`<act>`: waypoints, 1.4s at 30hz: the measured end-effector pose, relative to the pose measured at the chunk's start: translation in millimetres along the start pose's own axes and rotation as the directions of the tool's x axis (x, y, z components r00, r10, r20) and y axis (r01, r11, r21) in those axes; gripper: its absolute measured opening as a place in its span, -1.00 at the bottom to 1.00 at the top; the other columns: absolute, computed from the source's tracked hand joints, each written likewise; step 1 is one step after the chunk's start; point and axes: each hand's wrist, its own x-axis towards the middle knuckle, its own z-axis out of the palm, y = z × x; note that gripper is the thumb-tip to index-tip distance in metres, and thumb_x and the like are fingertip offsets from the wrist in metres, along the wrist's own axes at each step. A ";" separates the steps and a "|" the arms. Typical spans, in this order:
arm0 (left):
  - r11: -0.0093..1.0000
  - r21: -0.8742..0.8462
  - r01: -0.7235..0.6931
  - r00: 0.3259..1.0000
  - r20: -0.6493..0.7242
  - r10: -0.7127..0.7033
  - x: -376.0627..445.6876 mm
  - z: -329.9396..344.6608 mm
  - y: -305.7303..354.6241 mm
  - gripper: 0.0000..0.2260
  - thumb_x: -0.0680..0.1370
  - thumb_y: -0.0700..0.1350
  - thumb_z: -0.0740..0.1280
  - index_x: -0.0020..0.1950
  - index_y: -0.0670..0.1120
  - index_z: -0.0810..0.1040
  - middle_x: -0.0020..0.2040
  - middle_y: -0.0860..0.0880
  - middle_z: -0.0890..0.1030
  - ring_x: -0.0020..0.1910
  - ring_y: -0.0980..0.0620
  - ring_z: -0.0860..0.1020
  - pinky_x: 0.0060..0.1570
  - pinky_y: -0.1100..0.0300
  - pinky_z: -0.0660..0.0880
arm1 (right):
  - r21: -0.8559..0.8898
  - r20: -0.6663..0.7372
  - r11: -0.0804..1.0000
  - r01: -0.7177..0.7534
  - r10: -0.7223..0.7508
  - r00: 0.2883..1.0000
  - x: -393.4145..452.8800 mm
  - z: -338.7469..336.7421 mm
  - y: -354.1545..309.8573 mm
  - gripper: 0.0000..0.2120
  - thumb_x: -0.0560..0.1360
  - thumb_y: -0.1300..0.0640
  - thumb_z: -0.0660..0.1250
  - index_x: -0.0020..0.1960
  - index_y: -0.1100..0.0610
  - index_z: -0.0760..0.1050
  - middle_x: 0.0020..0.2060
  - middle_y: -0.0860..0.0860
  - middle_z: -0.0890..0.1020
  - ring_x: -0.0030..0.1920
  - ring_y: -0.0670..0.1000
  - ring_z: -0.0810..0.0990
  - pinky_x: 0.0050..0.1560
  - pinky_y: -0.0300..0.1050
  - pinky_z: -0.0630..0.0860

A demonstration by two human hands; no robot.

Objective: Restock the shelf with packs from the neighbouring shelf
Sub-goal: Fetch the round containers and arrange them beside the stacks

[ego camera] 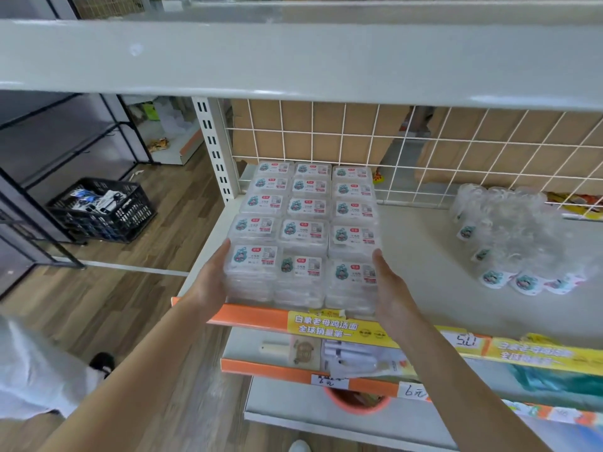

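Observation:
A block of clear plastic packs (303, 230) with white and teal labels stands in three columns at the left end of the grey shelf (421, 282). My left hand (212, 282) presses flat against the block's left side near the front. On the block's right side lies my right hand (388, 285), also flat against the front stack. Both hands clamp the block between them. A loose heap of clear round packs (509, 243) with similar labels lies further right on the same shelf.
A white wire grid (391, 151) backs the shelf, with cardboard boxes behind it. An orange price rail (257, 316) edges the shelf front. Lower shelves hold other goods. A black crate (104, 210) sits on the wooden floor at left.

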 end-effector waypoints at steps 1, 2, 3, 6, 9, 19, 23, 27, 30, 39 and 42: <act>1.000 0.014 0.010 1.000 -0.020 -0.009 -0.4 -0.1 0.4 -0.67 0.62 0.08 0.04 0.15 -0.03 0.52 0.11 -0.07 0.60 0.05 0.00 0.58 0.00 0.07 0.46 | 0.004 0.014 1.000 0.013 -0.013 1.000 0.4 -0.9 0.5 -0.39 0.45 -0.33 0.15 0.40 -0.02 0.31 0.33 -0.05 0.42 0.29 0.08 0.42 0.40 0.20 0.17; 0.999 0.034 0.005 1.000 -0.016 -0.005 -1.6 -3.2 -1.3 -0.64 0.61 0.10 0.02 0.16 -0.03 0.51 0.12 -0.05 0.61 0.08 0.00 0.58 0.06 0.06 0.45 | 0.018 0.041 0.999 0.033 -0.033 0.999 1.0 -3.3 1.4 -0.32 0.41 -0.37 0.20 0.41 -0.03 0.29 0.34 -0.05 0.41 0.31 0.07 0.41 0.39 0.21 0.17; 0.998 0.066 -0.011 1.000 0.016 0.010 -4.3 -5.8 -2.5 -0.61 0.61 0.13 -0.01 0.20 -0.02 0.49 0.12 -0.02 0.62 0.12 0.02 0.57 0.11 0.08 0.43 | 0.013 0.075 0.999 0.052 -0.053 0.996 0.9 -7.8 3.0 -0.21 0.32 -0.42 0.26 0.42 -0.05 0.25 0.36 -0.06 0.39 0.32 0.05 0.39 0.38 0.22 0.19; 0.959 0.230 -0.164 0.976 0.182 0.123 -22.1 -20.9 -11.4 -0.51 0.54 0.26 0.05 0.30 -0.01 0.44 0.19 0.07 0.58 0.19 0.13 0.52 0.11 0.22 0.43 | -0.221 0.224 0.957 0.186 -0.136 0.965 -10.8 -27.3 8.9 -0.12 0.21 -0.32 0.47 0.41 -0.06 0.24 0.33 -0.12 0.43 0.30 -0.07 0.41 0.33 0.10 0.32; 0.832 0.498 -0.245 0.964 0.215 0.155 -29.4 -38.1 -17.7 -0.52 0.46 -0.02 0.41 0.35 -0.02 0.38 0.21 0.07 0.56 0.20 0.15 0.51 0.08 0.36 0.46 | -0.503 0.297 0.789 0.353 -0.226 0.928 -17.9 -34.2 14.2 -0.35 0.33 0.07 0.51 0.32 -0.09 0.28 0.13 -0.16 0.54 0.10 -0.12 0.54 0.15 -0.23 0.42; 0.464 0.859 -0.216 0.947 0.069 0.313 -10.1 -36.8 -15.4 -0.52 0.39 -0.19 0.48 0.27 -0.05 0.45 0.07 0.04 0.60 0.07 0.05 0.56 -0.12 0.47 0.40 | -0.756 0.206 0.508 0.412 -0.413 0.887 -21.9 -29.1 5.8 -0.33 0.36 0.13 0.48 0.38 0.17 0.26 0.21 0.07 0.53 0.00 -0.04 0.55 -0.08 -0.59 0.34; 0.570 0.760 -0.313 0.929 0.121 0.349 -12.4 -34.2 -9.1 -0.43 0.39 -0.14 0.48 0.36 -0.07 0.37 0.10 0.10 0.55 0.05 0.16 0.52 -0.11 0.57 0.41 | -0.808 0.138 0.439 0.392 -0.506 0.852 -20.4 -27.2 7.8 -0.44 0.37 0.10 0.47 0.26 0.26 0.33 0.17 0.13 0.53 0.04 0.08 0.58 -0.13 -0.52 0.35; 0.575 0.756 -0.312 0.936 0.142 0.322 -13.6 -41.2 -6.7 -0.47 0.40 -0.07 0.46 0.34 -0.07 0.41 0.10 0.11 0.59 0.09 0.19 0.54 0.13 0.23 0.49 | -0.866 0.146 0.312 0.390 -0.588 0.796 -31.3 -22.9 7.2 -0.32 0.32 0.03 0.50 0.30 0.28 0.30 0.20 0.17 0.41 0.20 0.12 0.41 0.14 -0.12 0.36; 0.652 0.697 -0.298 0.950 0.150 0.274 -16.9 -39.4 -5.2 -0.44 0.39 -0.11 0.48 0.33 0.04 0.35 0.15 0.12 0.56 0.12 0.21 0.52 0.08 0.31 0.49 | -0.860 0.234 0.130 0.494 -0.760 0.606 -44.3 -1.1 0.8 -0.34 0.32 0.04 0.50 0.30 0.27 0.35 0.16 0.18 0.41 0.14 0.05 0.33 0.15 -0.06 0.38; 0.586 0.689 -0.426 0.904 0.311 0.292 -14.5 -37.4 1.8 -0.36 0.45 0.06 0.34 0.45 0.08 0.10 0.28 0.11 0.48 0.25 0.16 0.46 0.27 0.02 0.41 | -0.740 0.545 0.002 0.673 -0.584 0.601 -31.7 110.4 -6.3 -0.59 0.53 0.09 0.28 0.33 0.19 0.36 0.18 0.10 0.44 0.22 0.07 0.37 0.17 -0.13 0.33; 0.604 0.679 -0.418 0.909 0.308 0.282 -13.6 -38.1 6.5 -0.41 0.43 0.02 0.36 0.37 0.18 0.15 0.24 0.26 0.48 0.23 0.26 0.45 0.26 0.13 0.41 | -0.726 0.581 -0.064 0.685 -0.590 0.561 -28.0 102.5 -6.4 -0.58 0.47 0.06 0.36 0.27 0.20 0.42 0.12 0.10 0.48 0.15 0.09 0.43 0.15 -0.06 0.39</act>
